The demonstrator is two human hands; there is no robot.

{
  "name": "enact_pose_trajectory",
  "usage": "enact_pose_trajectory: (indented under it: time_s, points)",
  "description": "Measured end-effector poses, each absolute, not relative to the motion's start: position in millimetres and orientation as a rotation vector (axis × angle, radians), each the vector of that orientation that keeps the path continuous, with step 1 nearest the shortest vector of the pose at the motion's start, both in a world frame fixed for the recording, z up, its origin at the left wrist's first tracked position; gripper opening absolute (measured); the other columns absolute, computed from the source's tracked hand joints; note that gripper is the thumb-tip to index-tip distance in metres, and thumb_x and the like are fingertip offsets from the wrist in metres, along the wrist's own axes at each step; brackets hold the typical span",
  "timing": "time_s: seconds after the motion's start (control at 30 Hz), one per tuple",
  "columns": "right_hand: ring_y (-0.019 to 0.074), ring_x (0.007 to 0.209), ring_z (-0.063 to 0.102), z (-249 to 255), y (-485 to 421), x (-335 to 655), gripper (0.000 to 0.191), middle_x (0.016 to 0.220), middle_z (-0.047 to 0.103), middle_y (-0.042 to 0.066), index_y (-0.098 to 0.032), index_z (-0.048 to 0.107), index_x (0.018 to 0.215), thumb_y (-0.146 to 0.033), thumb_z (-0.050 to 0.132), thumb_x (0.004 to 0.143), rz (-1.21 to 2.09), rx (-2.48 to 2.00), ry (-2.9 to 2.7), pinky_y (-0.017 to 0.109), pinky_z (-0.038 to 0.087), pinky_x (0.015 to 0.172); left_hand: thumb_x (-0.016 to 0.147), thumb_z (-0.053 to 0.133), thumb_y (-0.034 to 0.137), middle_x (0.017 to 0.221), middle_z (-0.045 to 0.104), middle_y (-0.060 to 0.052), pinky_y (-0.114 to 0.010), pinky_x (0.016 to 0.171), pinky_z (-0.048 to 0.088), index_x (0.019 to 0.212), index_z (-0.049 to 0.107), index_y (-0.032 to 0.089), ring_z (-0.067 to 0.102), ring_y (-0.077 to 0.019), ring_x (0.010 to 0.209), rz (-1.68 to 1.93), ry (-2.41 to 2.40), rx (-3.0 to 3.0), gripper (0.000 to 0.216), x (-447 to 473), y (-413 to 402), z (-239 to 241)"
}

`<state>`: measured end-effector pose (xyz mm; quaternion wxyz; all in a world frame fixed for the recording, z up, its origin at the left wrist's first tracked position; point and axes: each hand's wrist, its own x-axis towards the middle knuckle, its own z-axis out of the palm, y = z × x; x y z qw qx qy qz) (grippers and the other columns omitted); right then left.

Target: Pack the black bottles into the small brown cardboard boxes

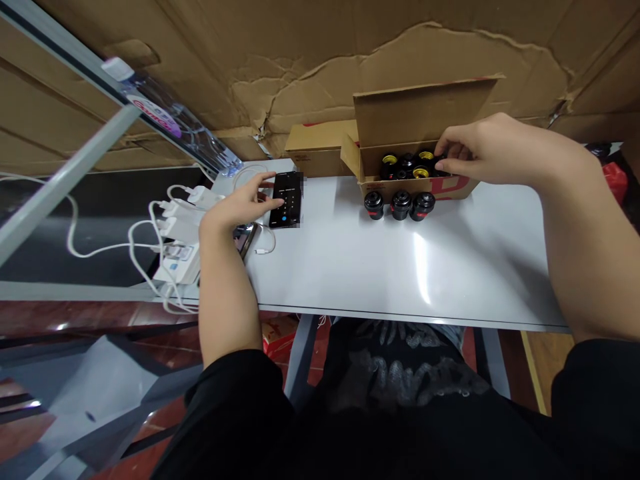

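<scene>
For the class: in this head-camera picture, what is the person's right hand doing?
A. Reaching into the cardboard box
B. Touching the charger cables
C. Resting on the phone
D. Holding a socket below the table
A. The right hand reaches over the front of the cardboard box, its fingers at the black lamp sockets inside.

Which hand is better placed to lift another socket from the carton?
Right, probably: the right hand is at the carton, fingers by the sockets, while the left hand sits at the phone.
</scene>
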<state>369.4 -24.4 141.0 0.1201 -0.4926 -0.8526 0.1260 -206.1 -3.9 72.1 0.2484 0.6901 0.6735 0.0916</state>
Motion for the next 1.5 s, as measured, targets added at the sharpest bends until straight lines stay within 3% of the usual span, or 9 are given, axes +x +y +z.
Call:
enact_pose_trajectory:
  time_s: [0.1, 0.27, 0.47, 0.7, 0.8, 1.0, 1.17, 1.37, 1.5]
  points:
    - [0.034, 0.079, 0.069, 148.0, -30.0, 360.4, 0.008, 0.083, 0.081, 0.006, -0.033, 0.088, 0.119, -0.038, 0.089, 0.113, 0.338, -1.578, -2.483, 0.051, 0.055, 0.088, 0.098, 0.089, 0.049, 0.189, 0.07, -0.021, -0.065, 0.132, 0.068, 0.199, 0.051, 0.025, 0.081, -0.0378, 0.128, 0.231, 1.81, 1.895, 0.11, -200.2, -6.1, 73.8]
    - [0.0305, 0.08, 0.07, 162.5, -41.7, 343.9, 0.008, 0.091, 0.086, 0.009, -0.028, 0.087, 0.125, -0.029, 0.084, 0.118, 0.288, -1.779, -2.483, 0.048, 0.049, 0.082, 0.11, 0.076, 0.041, 0.178, 0.077, -0.021, -0.061, 0.134, 0.07, 0.198, 0.051, 0.022, 0.083, -0.0379, 0.138, 0.324, 1.912, 1.859, 0.093, -197.7, -1.1, 67.0]
    - [0.031, 0.087, 0.072, 169.1, -46.4, 340.8, 0.023, 0.108, 0.088, 0.011, -0.024, 0.084, 0.139, -0.036, 0.071, 0.125, 0.279, -1.801, -2.565, 0.046, 0.052, 0.084, 0.112, 0.075, 0.037, 0.174, 0.077, -0.02, -0.06, 0.133, 0.07, 0.194, 0.055, 0.021, 0.083, -0.0327, 0.129, 0.331, 1.91, 1.911, 0.086, -205.6, 7.8, 57.4]
    - [0.0299, 0.086, 0.069, 169.3, -48.0, 339.3, 0.02, 0.109, 0.087, 0.012, -0.023, 0.083, 0.137, -0.034, 0.071, 0.126, 0.251, -1.794, -2.581, 0.046, 0.051, 0.083, 0.113, 0.075, 0.038, 0.167, 0.08, -0.019, -0.057, 0.125, 0.072, 0.195, 0.055, 0.023, 0.082, -0.0307, 0.119, 0.364, 1.948, 1.936, 0.086, -204.9, 6.6, 54.9]
    - [0.0321, 0.088, 0.072, 167.8, -46.8, 340.1, 0.023, 0.109, 0.088, 0.013, -0.023, 0.084, 0.138, -0.035, 0.07, 0.126, 0.25, -1.776, -2.588, 0.047, 0.051, 0.083, 0.115, 0.072, 0.041, 0.164, 0.081, -0.019, -0.059, 0.125, 0.072, 0.196, 0.054, 0.022, 0.08, -0.0312, 0.117, 0.403, 1.953, 1.918, 0.085, -202.6, 7.1, 52.0]
    - [0.0397, 0.098, 0.081, 164.3, -43.2, 345.2, 0.025, 0.108, 0.09, 0.01, -0.037, 0.087, 0.142, -0.048, 0.072, 0.124, 0.289, -1.771, -2.565, 0.053, 0.06, 0.091, 0.107, 0.086, 0.042, 0.166, 0.081, -0.02, -0.06, 0.123, 0.071, 0.196, 0.054, 0.022, 0.079, -0.0319, 0.114, 0.38, 2.008, 1.936, 0.097, -198.8, 10.0, 47.4]
    - [0.0463, 0.111, 0.084, 161.0, -40.7, 347.8, 0.035, 0.113, 0.091, 0.012, -0.037, 0.088, 0.148, -0.056, 0.071, 0.124, 0.311, -1.794, -2.544, 0.061, 0.064, 0.101, 0.113, 0.075, 0.036, 0.166, 0.081, -0.019, -0.058, 0.125, 0.072, 0.194, 0.055, 0.022, 0.082, -0.0313, 0.118, 0.415, 1.966, 1.894, 0.085, -205.4, 11.8, 49.2]
    - [0.0433, 0.099, 0.082, 158.0, -38.7, 350.1, 0.036, 0.102, 0.087, 0.011, -0.037, 0.088, 0.145, -0.06, 0.071, 0.122, 0.271, -1.752, -2.563, 0.058, 0.063, 0.092, 0.106, 0.085, 0.033, 0.168, 0.081, -0.019, -0.061, 0.132, 0.07, 0.192, 0.058, 0.023, 0.083, -0.0317, 0.122, 0.424, 1.937, 1.899, 0.09, -211.6, 13.9, 48.0]
    - [0.0415, 0.093, 0.08, 159.4, -39.7, 350.0, 0.034, 0.099, 0.087, 0.01, -0.039, 0.088, 0.141, -0.061, 0.071, 0.122, 0.269, -1.728, -2.56, 0.057, 0.062, 0.088, 0.109, 0.079, 0.034, 0.17, 0.081, -0.02, -0.062, 0.13, 0.072, 0.194, 0.056, 0.021, 0.082, -0.0296, 0.116, 0.443, 1.909, 1.868, 0.089, -213.9, 13.7, 47.8]
